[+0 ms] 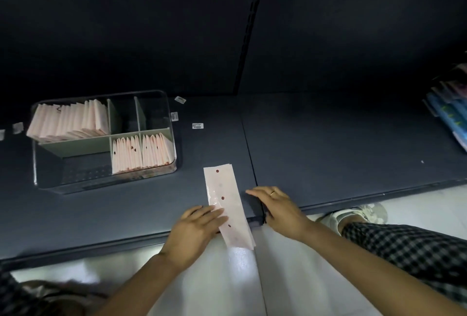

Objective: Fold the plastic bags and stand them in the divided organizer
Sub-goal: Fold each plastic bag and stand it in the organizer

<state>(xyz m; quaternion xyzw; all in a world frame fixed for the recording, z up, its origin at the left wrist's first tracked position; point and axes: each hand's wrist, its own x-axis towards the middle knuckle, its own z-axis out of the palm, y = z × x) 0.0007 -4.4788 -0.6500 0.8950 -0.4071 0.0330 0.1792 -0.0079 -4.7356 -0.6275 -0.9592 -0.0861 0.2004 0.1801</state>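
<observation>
One dark shelf surface (pixel 328 143) spans the view, backed by a dark panel; a pale floor shows below its front edge. One clear divided organizer (pixel 40 164) sits on the shelf, well to the left of and beyond the folded bag. Three of its compartments hold upright folded bags: one large stack (pixel 68 122) at the rear left and two smaller stacks (pixel 142 151) at the front right. The other compartments hold nothing visible. One folded plastic bag (pixel 223 189), a long narrow strip, lies near the front edge; its long axis runs front to back, tilted slightly left at the far end, and its near end overhangs the edge. Three small labels (pixel 197 126) lie right of the organizer.

Left hand (pixel 194 232): fingers straight, pressing flat on the strip. Right hand (pixel 278 205): fingers extended, resting on the shelf just right of the strip, holding nothing.
</observation>
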